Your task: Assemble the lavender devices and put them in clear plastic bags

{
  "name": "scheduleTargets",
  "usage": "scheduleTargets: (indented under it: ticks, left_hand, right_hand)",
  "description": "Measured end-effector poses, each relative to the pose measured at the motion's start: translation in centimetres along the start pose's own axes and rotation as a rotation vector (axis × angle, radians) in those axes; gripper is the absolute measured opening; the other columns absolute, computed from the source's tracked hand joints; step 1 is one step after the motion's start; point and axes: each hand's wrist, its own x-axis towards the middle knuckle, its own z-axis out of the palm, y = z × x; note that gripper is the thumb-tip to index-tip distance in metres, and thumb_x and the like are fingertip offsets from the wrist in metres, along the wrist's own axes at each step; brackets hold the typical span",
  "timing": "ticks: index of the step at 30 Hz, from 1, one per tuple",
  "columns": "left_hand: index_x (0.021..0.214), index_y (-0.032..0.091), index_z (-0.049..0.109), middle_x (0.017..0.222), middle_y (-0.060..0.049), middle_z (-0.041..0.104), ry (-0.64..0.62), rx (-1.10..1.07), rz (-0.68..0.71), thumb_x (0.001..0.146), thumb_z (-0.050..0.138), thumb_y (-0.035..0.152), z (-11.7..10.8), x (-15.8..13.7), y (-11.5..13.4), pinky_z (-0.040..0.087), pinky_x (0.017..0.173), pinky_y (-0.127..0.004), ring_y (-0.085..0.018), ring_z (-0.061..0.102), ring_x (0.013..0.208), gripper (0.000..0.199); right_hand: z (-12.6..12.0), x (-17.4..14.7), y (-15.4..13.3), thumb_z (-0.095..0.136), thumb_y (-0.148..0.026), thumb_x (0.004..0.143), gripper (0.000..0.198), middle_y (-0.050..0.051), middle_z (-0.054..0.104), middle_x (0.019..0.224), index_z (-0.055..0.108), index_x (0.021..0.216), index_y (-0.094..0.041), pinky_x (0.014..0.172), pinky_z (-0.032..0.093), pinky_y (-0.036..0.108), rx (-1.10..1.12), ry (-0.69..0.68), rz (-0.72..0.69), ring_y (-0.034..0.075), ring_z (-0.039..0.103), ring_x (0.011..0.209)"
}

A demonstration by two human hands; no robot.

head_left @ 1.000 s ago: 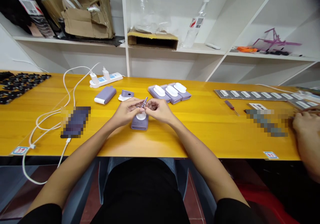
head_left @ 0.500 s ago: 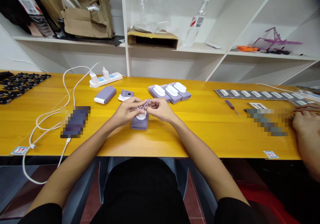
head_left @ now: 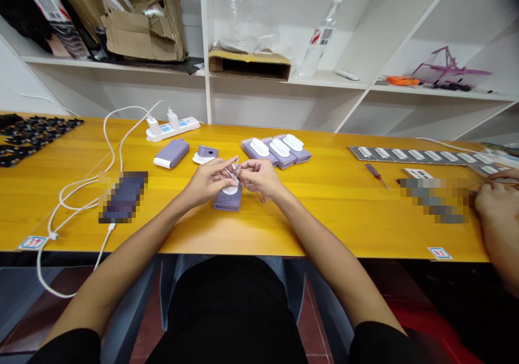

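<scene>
My left hand (head_left: 214, 181) pinches a thin purple-and-white plastic piece (head_left: 235, 165) upright between thumb and fingers. Close against it, my right hand (head_left: 259, 177) has its fingertips closed at the same piece; what lies between those tips is too small to make out. A small coiled metal spring (head_left: 261, 197) pokes out below the right hand's curled fingers. Under both hands a purple block-shaped case (head_left: 227, 202) with a white oval top lies on the table, partly covered by the fingers.
Behind my hands lie a purple-and-white brush head (head_left: 205, 154), a purple case (head_left: 172, 153) and three purple cases with white ovals (head_left: 279, 149). A phone (head_left: 124, 197) with white cable lies left. Rightward are a screwdriver (head_left: 377, 176), a long strip (head_left: 413, 154) and another person's hand (head_left: 497, 204).
My right hand has turned slightly, and the spring now shows beneath its fingers. The thin piece in my left hand stands more upright. The case on the table stays put.
</scene>
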Motion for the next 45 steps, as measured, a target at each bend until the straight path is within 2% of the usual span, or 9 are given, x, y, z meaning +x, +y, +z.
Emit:
scheduleTargets:
  ticks: [4,11,17,23,31,39,45]
  left_hand:
    - [0.154,0.033,0.066,0.107,-0.002,0.064,-0.010,0.067,0.022,0.088,0.086,0.023,0.0,-0.1,0.2,0.064,0.085,-0.030,-0.013,0.071,0.084,0.070]
    - [0.148,0.030,0.072,0.109,-0.004,0.067,0.002,0.177,0.069,0.087,0.090,0.030,-0.3,-0.1,0.7,0.065,0.086,-0.031,-0.016,0.071,0.088,0.063]
    - [0.146,0.026,0.070,0.112,-0.005,0.069,0.030,0.111,0.050,0.087,0.088,0.025,0.0,-0.1,0.8,0.069,0.087,-0.032,-0.016,0.077,0.089,0.062]
    - [0.140,0.024,0.072,0.115,-0.007,0.070,0.064,0.135,0.042,0.085,0.090,0.025,0.2,-0.2,0.6,0.071,0.090,-0.034,-0.018,0.078,0.093,0.059]
    - [0.141,0.022,0.067,0.113,-0.005,0.068,0.069,-0.163,-0.164,0.078,0.094,0.020,0.5,0.0,1.4,0.070,0.085,-0.031,-0.015,0.079,0.088,0.069]
    - [0.137,0.024,0.069,0.114,-0.005,0.070,0.108,-0.169,-0.139,0.074,0.100,0.025,0.7,0.1,1.3,0.069,0.083,-0.029,-0.016,0.078,0.092,0.071]
    - [0.137,0.024,0.069,0.115,-0.005,0.070,0.114,-0.144,-0.106,0.075,0.098,0.024,0.6,0.1,1.3,0.069,0.084,-0.029,-0.016,0.078,0.092,0.068]
  right_hand:
    - [0.2,-0.2,-0.1,0.081,-0.032,0.060,0.022,-0.003,0.062,0.053,0.068,0.070,-0.018,0.038,0.021,0.020,0.002,0.014,0.003,0.005,0.037,0.039]
    - [0.3,-0.1,0.0,0.081,-0.029,0.061,0.019,-0.002,0.063,0.053,0.069,0.069,-0.018,0.036,0.020,0.020,0.054,-0.005,0.015,0.004,0.035,0.037]
    - [0.5,-0.1,0.2,0.079,-0.030,0.062,0.017,-0.001,0.066,0.055,0.069,0.068,-0.017,0.035,0.019,0.020,0.093,-0.016,0.031,0.004,0.034,0.037]
    - [0.6,-0.1,0.1,0.081,-0.029,0.061,0.020,-0.001,0.067,0.056,0.069,0.072,-0.018,0.037,0.021,0.020,0.096,0.001,0.036,0.004,0.036,0.038]
    - [0.7,-0.1,-0.3,0.080,-0.029,0.059,0.022,-0.003,0.067,0.059,0.069,0.075,-0.018,0.040,0.030,0.020,0.029,0.062,-0.105,0.005,0.044,0.042]
    - [0.4,0.1,0.1,0.085,-0.036,0.065,0.029,-0.003,0.068,0.064,0.067,0.081,-0.020,0.042,0.030,0.020,-0.022,0.049,-0.174,0.005,0.042,0.044]
    - [0.2,0.2,0.4,0.085,-0.038,0.067,0.030,-0.001,0.070,0.074,0.067,0.083,-0.020,0.047,0.034,0.020,-0.043,0.037,-0.224,0.008,0.052,0.056]
